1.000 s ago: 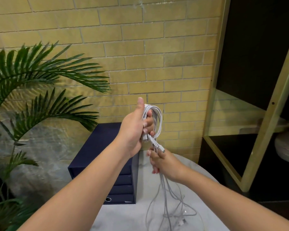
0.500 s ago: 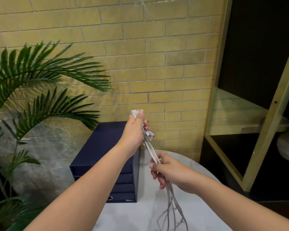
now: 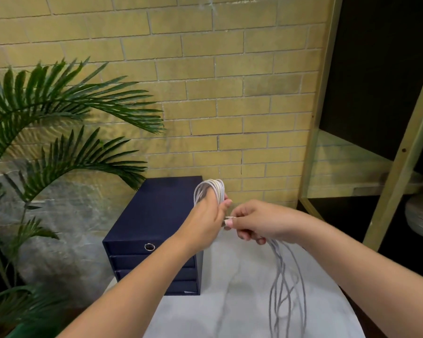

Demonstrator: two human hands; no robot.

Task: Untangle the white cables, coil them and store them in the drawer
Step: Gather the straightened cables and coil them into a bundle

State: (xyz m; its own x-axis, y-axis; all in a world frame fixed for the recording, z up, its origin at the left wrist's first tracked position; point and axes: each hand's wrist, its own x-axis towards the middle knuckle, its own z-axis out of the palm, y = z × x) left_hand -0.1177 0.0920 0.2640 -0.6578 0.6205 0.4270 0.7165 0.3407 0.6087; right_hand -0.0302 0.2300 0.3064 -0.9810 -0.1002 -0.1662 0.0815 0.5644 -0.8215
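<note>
My left hand [image 3: 205, 222] holds a coil of white cable [image 3: 211, 189] whose loops stick up above the fingers. Just to its right, my right hand [image 3: 257, 222] pinches a white plug end [image 3: 228, 222] between thumb and fingers and also grips the loose cables. Those loose white cables [image 3: 287, 289] hang from the right hand down to the table in tangled loops. Behind the left hand stands a dark blue drawer box [image 3: 154, 230], its drawers closed, a metal ring pull [image 3: 149, 246] on the top one.
The round white marble table [image 3: 225, 306] carries the drawer box at its back left. A palm plant [image 3: 47, 132] spreads on the left. A gold-framed shelf [image 3: 381, 167] stands on the right, holding a pale round object [image 3: 420, 215]. A yellow brick wall is behind.
Both hands dropped lower and closer together. The right hand rose from the hanging strands to the plug end beside the coil. The view tilted downward.
</note>
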